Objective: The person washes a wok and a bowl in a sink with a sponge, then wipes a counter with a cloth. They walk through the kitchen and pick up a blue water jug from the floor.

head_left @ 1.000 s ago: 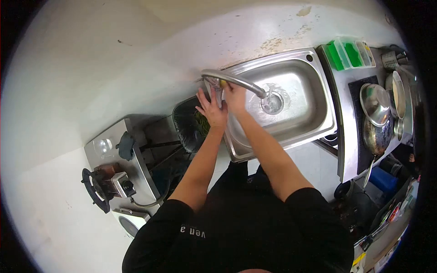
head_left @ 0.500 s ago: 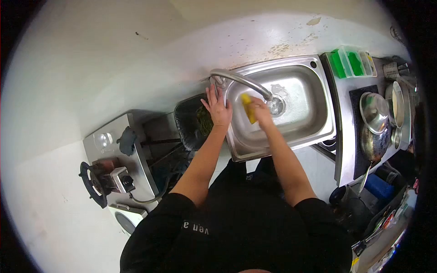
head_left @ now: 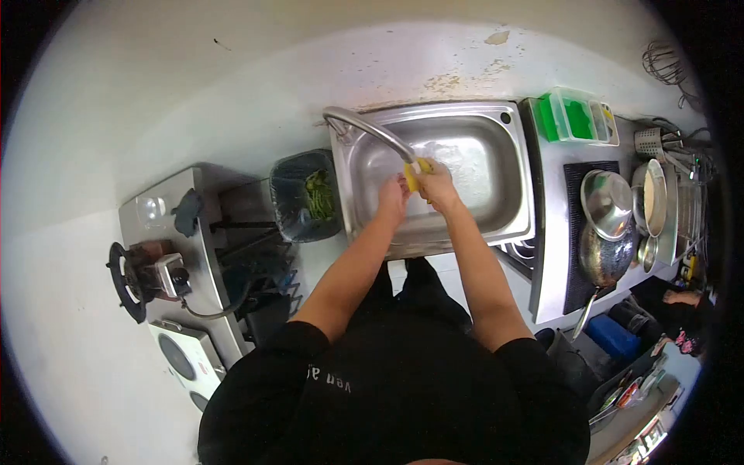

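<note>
Against pale wall [head_left: 271, 93] with flaked paint, noted steel sink [head_left: 496, 174]. At tip of faucet [head_left: 373, 129], over sink, observed yellow sponge-like piece [head_left: 411, 177], bright, partly covered. Found clasped in right hand [head_left: 436, 187]. Could not determine finger closure of left hand [head_left: 394, 198], just beside.

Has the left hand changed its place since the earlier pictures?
Yes: rightward. The left hand went from the sink rim, beside the faucet base, to over the basin.
</note>
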A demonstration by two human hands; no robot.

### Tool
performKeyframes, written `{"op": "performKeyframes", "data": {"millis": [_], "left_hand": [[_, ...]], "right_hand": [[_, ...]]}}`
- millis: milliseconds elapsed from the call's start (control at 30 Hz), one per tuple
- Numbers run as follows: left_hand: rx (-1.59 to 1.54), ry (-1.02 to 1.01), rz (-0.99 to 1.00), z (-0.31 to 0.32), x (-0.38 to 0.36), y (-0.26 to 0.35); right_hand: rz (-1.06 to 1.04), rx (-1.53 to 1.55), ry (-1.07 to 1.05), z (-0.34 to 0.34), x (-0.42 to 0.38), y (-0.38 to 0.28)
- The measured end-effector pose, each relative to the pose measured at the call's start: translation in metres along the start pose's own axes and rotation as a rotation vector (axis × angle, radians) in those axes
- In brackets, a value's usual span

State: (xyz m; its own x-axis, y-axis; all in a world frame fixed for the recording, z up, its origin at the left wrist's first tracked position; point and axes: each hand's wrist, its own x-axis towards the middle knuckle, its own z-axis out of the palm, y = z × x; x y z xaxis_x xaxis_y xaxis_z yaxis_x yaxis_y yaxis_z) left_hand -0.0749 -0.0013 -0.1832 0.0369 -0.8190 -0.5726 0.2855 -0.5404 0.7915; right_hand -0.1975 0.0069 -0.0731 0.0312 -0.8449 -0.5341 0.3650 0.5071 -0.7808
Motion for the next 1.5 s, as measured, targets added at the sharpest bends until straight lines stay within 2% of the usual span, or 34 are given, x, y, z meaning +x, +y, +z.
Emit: {"op": "performKeyframes", "data": {"millis": [33,67,100,133,167,200,233,267,333,367,400,467,500,533,567,600,667,733,767,833,867,933,967,1033,1067,1133,1167,1233,1267,1333,1367,1467,1500], "left_hand": [[-0.426,0.023,-0.429,0.007,0.017,-0.012],[-0.447,0.029,-0.426,0.025,0.012,-0.002],[-0.532,-0.085,-0.386,0.049,-0.002,0.023],[-0.611,-0.195,-0.342,0.064,-0.009,0.036],[-0.621,-0.177,-0.334,0.071,0.000,0.029],[-0.432,-0.119,-0.284,0.078,0.013,0.019],[-0.244,-0.062,-0.235,0.079,0.021,0.015],[-0.252,-0.047,-0.227,0.079,0.003,0.029],[0.404,-0.134,0.173,0.080,-0.050,0.078],[0.417,-0.190,0.196,0.061,-0.042,0.070],[0.412,-0.169,0.198,0.039,-0.043,0.065],[0.989,0.068,0.800,-0.009,-0.056,0.065],[0.987,0.094,0.799,-0.030,-0.062,0.073],[1.153,0.171,0.829,-0.050,-0.067,0.080],[1.320,0.247,0.851,-0.065,-0.069,0.087],[1.315,0.271,0.847,-0.074,-0.069,0.091],[1.326,0.140,0.695,-0.091,-0.065,0.098],[1.211,0.113,0.736,-0.100,-0.050,0.086],[1.235,0.146,0.744,-0.100,-0.046,0.082],[1.311,0.173,0.783,-0.105,-0.037,0.067],[1.302,0.165,0.786,-0.106,-0.038,0.068],[1.231,0.187,0.769,-0.107,-0.044,0.076],[1.223,0.174,0.783,-0.108,-0.044,0.079],[1.316,0.141,0.761,-0.106,-0.042,0.084],[1.301,0.122,0.773,-0.106,-0.040,0.082],[1.284,0.009,0.628,-0.111,-0.040,0.077],[1.275,-0.001,0.641,-0.114,-0.038,0.076],[1.215,0.016,0.699,-0.112,-0.033,0.073],[1.205,0.006,0.707,-0.110,-0.031,0.070],[1.217,0.118,0.745,-0.110,-0.027,0.065],[1.225,0.106,0.748,-0.111,-0.030,0.070],[1.261,0.057,0.740,-0.113,-0.037,0.074],[1.373,-0.036,0.679,-0.117,-0.033,0.068]], "right_hand": [[0.056,-0.183,0.106,0.000,0.000,-0.002],[0.109,-0.366,0.206,-0.001,0.002,-0.004],[-0.038,-0.553,0.342,-0.008,0.019,0.020],[-0.035,-0.563,0.323,-0.011,0.024,0.017],[-0.146,-0.743,0.301,-0.016,0.027,0.015],[-0.260,-0.918,0.274,-0.020,0.031,0.013],[-0.076,-0.566,0.290,-0.030,0.046,0.023],[-0.076,-0.571,0.271,-0.035,0.054,0.029],[-0.053,-0.230,0.203,-0.042,0.071,0.040],[0.010,-0.392,0.209,-0.058,0.101,0.064],[0.012,-0.399,0.189,-0.041,0.084,0.051],[-0.229,-1.115,0.246,0.010,0.030,0.004],[-0.335,-1.013,0.155,0.018,0.035,0.013],[-0.344,-1.021,0.129,0.023,0.039,0.021],[-0.358,-1.213,0.028,0.033,0.030,0.018],[-0.373,-1.403,-0.072,0.046,0.021,0.013],[-0.421,-1.542,-0.060,0.083,0.015,0.008],[-0.943,-1.696,-0.119,0.119,0.013,0.002],[-0.923,-1.765,-0.157,0.146,0.011,-0.009],[-1.093,-1.911,0.002,0.185,0.037,-0.009],[-1.088,-1.923,0.008,0.204,0.051,-0.015],[-0.685,-2.370,0.050,0.233,0.073,-0.031],[-0.677,-2.378,0.072,0.237,0.086,-0.026],[-0.441,-2.343,0.163,0.234,0.108,-0.011],[-0.424,-2.355,0.185,0.235,0.106,-0.014],[-0.307,-2.243,-0.117,0.241,0.092,-0.011],[-0.303,-2.251,-0.098,0.245,0.084,-0.012],[-0.129,-2.023,-0.090,0.245,0.074,-0.017],[-0.124,-2.030,-0.075,0.242,0.081,-0.015],[-0.518,-2.094,0.155,0.235,0.101,-0.006],[-0.629,-2.186,0.213,0.236,0.102,-0.005],[-0.471,-2.107,0.307,0.234,0.115,0.012],[-0.452,-2.101,0.315,0.232,0.115,0.025]]}}
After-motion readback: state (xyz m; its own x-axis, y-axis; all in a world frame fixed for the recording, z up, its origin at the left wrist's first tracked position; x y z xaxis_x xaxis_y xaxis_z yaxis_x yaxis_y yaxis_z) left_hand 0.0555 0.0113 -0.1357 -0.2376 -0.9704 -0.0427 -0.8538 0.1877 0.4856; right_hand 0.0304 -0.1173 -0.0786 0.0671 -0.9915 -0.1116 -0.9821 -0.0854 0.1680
